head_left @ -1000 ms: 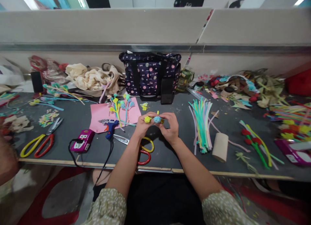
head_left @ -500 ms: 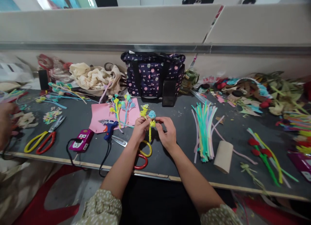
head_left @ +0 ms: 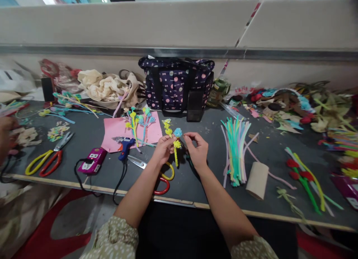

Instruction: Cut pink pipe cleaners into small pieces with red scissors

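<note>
My left hand [head_left: 165,151] pinches a pipe-cleaner flower stem [head_left: 176,156] just above the table, its fingers closed around the middle. Yellow fuzzy blossoms and a blue blossom [head_left: 178,132] stick out above and beside the fingers. To the right of it is my right hand [head_left: 198,149], apart from the blossoms, thumb and forefinger curled close together; whatever they may hold is too small to make out. Yellow-and-red-handled scissors [head_left: 167,172] lie partly under my left forearm. A blue glue gun [head_left: 125,148] rests left of them, on the edge of pink paper [head_left: 112,130] bearing finished-looking pipe-cleaner flowers [head_left: 134,126].
Right of my hands lie a bundle of pipe cleaners [head_left: 236,151], a cardboard tube [head_left: 257,180] and red-flowered stems [head_left: 300,173]. A phone [head_left: 195,106] leans on a patterned bag [head_left: 175,85]. Leftward are a purple device [head_left: 93,161], more scissors [head_left: 57,153] and another person's hand [head_left: 6,136].
My right hand has drawn away to the right from the blossoms. The flower stem in my left hand has shifted slightly right and turned, showing more of its yellow blossom.
</note>
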`<control>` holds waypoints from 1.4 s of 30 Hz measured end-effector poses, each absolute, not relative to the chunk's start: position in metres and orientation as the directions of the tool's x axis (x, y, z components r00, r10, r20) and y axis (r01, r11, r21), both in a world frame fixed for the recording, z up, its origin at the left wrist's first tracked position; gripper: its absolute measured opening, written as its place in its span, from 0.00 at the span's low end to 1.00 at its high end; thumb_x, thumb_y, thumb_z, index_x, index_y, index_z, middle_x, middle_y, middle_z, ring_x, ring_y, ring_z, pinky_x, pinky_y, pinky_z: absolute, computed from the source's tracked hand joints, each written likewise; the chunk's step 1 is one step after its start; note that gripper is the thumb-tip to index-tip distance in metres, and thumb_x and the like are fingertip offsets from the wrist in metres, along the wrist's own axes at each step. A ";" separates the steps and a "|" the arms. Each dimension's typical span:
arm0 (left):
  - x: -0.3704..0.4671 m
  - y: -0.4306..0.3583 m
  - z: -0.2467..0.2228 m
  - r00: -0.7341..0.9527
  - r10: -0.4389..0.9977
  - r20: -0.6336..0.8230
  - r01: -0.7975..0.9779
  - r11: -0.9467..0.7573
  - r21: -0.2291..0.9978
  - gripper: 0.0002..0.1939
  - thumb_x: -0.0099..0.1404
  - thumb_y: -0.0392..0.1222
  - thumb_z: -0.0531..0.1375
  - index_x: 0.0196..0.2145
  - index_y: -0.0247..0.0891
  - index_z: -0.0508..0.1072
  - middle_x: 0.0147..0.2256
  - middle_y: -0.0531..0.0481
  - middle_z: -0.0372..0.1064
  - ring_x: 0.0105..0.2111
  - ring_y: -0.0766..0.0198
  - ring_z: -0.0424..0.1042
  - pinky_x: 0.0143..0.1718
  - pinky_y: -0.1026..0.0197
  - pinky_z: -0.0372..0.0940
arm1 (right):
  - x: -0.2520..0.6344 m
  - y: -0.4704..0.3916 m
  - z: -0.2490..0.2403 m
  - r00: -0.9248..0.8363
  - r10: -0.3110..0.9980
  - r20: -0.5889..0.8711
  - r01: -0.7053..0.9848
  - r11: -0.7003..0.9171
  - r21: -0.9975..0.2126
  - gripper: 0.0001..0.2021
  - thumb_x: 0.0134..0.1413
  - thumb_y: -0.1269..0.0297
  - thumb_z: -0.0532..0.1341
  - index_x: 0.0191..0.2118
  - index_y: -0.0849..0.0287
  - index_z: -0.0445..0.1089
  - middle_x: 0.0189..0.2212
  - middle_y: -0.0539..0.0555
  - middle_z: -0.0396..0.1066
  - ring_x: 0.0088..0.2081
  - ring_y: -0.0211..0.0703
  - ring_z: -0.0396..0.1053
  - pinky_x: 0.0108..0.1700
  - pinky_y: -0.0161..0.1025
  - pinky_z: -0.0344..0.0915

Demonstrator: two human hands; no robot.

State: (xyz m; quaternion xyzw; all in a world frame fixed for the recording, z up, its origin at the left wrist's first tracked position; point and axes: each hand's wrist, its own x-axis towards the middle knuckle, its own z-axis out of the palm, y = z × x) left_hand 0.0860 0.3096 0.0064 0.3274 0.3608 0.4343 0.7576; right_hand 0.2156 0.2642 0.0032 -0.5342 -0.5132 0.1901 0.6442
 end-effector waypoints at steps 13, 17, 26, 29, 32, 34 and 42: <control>0.088 0.310 -0.002 0.338 0.912 -0.233 -0.376 0.357 0.855 0.15 0.46 0.46 0.71 0.24 0.35 0.71 0.13 0.61 0.51 0.13 0.77 0.51 0.15 0.71 0.46 | 0.215 0.265 0.008 0.383 0.839 0.386 0.225 0.320 -0.920 0.06 0.53 0.61 0.62 0.32 0.58 0.72 0.28 0.51 0.72 0.30 0.40 0.68 0.37 0.38 0.67; 0.088 0.309 0.000 0.317 0.923 -0.217 -0.355 0.328 0.875 0.14 0.46 0.45 0.70 0.25 0.34 0.72 0.13 0.61 0.52 0.13 0.77 0.50 0.15 0.71 0.46 | 0.216 0.266 0.006 0.379 0.847 0.374 0.228 0.306 -0.924 0.06 0.53 0.62 0.62 0.33 0.58 0.72 0.28 0.50 0.72 0.30 0.40 0.68 0.36 0.38 0.67; 0.092 0.308 -0.001 0.220 0.963 -0.156 -0.340 0.226 0.913 0.15 0.46 0.44 0.70 0.22 0.35 0.69 0.15 0.60 0.58 0.13 0.77 0.52 0.15 0.70 0.47 | 0.218 0.267 0.003 0.381 0.854 0.354 0.225 0.286 -0.932 0.05 0.52 0.62 0.62 0.32 0.58 0.71 0.28 0.50 0.72 0.30 0.40 0.68 0.36 0.38 0.67; 0.092 0.308 -0.006 0.180 0.979 -0.099 -0.314 0.152 0.937 0.13 0.48 0.45 0.69 0.24 0.34 0.71 0.17 0.59 0.61 0.14 0.77 0.52 0.15 0.70 0.48 | 0.218 0.266 0.002 0.374 0.866 0.333 0.216 0.268 -0.939 0.06 0.52 0.62 0.63 0.32 0.59 0.71 0.28 0.50 0.72 0.30 0.40 0.68 0.37 0.37 0.66; 0.092 0.306 -0.008 0.170 0.983 -0.069 -0.284 0.116 0.952 0.13 0.50 0.46 0.68 0.27 0.35 0.72 0.16 0.59 0.60 0.14 0.77 0.51 0.16 0.71 0.47 | 0.219 0.265 0.003 0.376 0.875 0.305 0.219 0.236 -0.947 0.07 0.52 0.61 0.63 0.33 0.59 0.71 0.28 0.50 0.72 0.31 0.39 0.68 0.37 0.36 0.66; 0.092 0.305 -0.008 0.172 0.983 -0.063 -0.271 0.109 0.956 0.13 0.50 0.45 0.68 0.27 0.35 0.72 0.16 0.59 0.59 0.14 0.77 0.51 0.16 0.71 0.47 | 0.220 0.265 0.003 0.375 0.877 0.301 0.219 0.232 -0.948 0.07 0.52 0.60 0.63 0.33 0.59 0.72 0.28 0.50 0.72 0.31 0.39 0.68 0.37 0.36 0.66; 0.091 0.304 -0.007 0.145 0.989 -0.026 -0.229 0.059 0.972 0.13 0.51 0.46 0.68 0.27 0.35 0.72 0.16 0.60 0.58 0.15 0.76 0.52 0.18 0.70 0.49 | 0.220 0.264 0.004 0.348 0.895 0.279 0.200 0.220 -0.955 0.08 0.52 0.59 0.64 0.34 0.58 0.72 0.29 0.50 0.72 0.31 0.40 0.68 0.38 0.38 0.66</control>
